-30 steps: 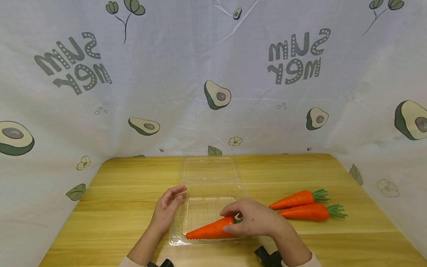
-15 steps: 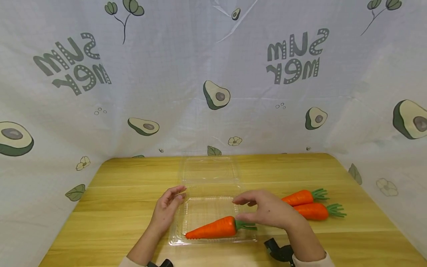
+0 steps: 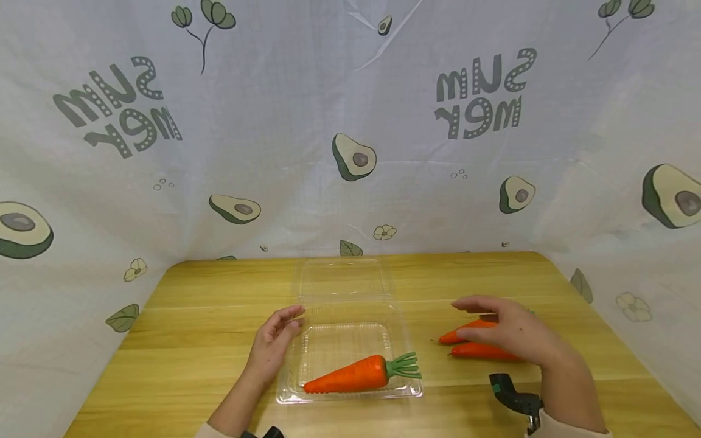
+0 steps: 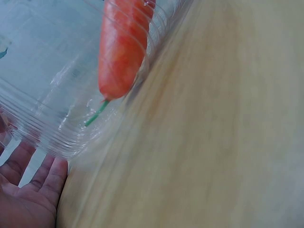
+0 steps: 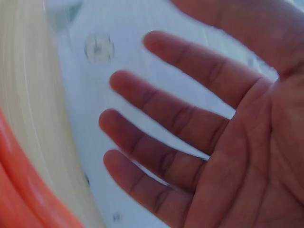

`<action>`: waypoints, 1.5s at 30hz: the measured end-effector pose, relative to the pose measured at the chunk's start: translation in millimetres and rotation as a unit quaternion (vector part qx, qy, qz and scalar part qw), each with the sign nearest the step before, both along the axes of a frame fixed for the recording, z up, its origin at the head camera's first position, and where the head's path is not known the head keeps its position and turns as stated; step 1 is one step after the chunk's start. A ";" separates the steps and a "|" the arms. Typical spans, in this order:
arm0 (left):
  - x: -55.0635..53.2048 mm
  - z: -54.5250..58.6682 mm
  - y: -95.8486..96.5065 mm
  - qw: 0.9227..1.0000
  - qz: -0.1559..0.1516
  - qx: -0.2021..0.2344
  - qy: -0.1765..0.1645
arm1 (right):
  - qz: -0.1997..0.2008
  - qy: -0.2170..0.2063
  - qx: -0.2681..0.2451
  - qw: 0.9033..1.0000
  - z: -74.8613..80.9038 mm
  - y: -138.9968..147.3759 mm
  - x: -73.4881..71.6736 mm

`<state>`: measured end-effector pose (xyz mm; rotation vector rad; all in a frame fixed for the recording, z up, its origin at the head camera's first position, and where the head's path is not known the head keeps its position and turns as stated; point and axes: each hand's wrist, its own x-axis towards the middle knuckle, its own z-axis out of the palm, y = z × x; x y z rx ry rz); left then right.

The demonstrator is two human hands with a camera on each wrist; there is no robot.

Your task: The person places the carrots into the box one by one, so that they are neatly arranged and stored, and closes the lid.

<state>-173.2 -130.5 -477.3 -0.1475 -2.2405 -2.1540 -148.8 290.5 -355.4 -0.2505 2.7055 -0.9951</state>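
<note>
An orange carrot with green stalks lies along the near side of a clear plastic clamshell box, its stalks reaching the right rim. My left hand rests at the box's left edge; in the left wrist view its fingers extend beside the plastic wall. Over to the right, my right hand hovers above two more carrots, the far one and the near one, covering their stalk ends. The right wrist view shows its fingers spread, nothing held, with orange carrot skin at the lower left.
The box's lid lies folded back toward the rear of the wooden table. A printed white cloth hangs behind and along both sides. Black camera mounts sit at the wrists.
My right hand has let go of the carrot in the box and moved right, over the two loose carrots. My left hand has stayed at the box's left edge.
</note>
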 end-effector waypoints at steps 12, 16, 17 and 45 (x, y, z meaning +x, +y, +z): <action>0.3 -0.4 0.6 1.000 0.001 0.002 0.011 | -0.056 0.001 0.064 0.996 -16.3 75.5 2.5; 0.3 -0.4 0.9 1.000 0.002 0.001 0.008 | -0.060 -0.008 0.081 0.995 -24.1 89.7 2.5; 0.3 -0.4 0.8 1.000 0.002 0.001 0.006 | -0.063 -0.015 0.085 0.994 -25.9 92.7 2.4; 0.1 -1.6 0.3 1.000 0.002 0.002 -0.002 | -0.077 -0.114 0.092 0.986 -44.5 98.3 -2.4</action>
